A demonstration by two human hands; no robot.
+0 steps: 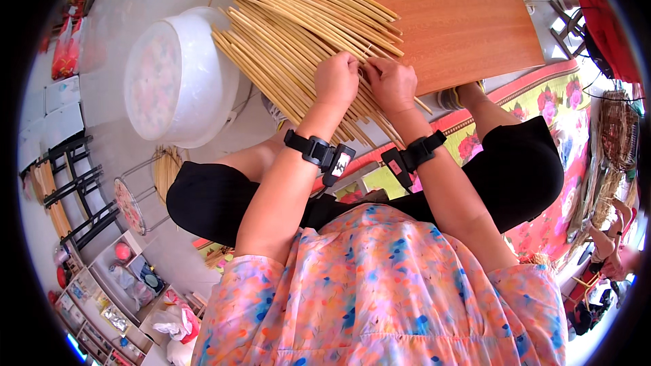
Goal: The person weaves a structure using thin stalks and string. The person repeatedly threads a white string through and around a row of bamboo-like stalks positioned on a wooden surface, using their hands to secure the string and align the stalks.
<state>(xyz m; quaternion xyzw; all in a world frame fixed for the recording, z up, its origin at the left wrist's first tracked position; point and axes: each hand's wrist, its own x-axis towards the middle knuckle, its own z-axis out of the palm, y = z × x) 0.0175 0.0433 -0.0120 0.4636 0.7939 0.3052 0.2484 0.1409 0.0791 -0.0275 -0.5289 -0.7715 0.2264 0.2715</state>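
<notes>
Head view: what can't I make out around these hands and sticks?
All in the head view:
- What the left hand and right hand pinch: hidden by their own curled fingers.
- The wooden table: its far end is cut off by the picture's top edge, and the sticks cover part of its left side.
- Another person: cut off by the dark fisheye rim.

The left hand (337,81) and right hand (393,85) curl just beside each other over long tan sticks (291,44), their grip too small to make out. The sticks reach past the edge of the brown counter (468,20). Left stands a white tub (193,81); right, a floral mat (566,108).
</notes>
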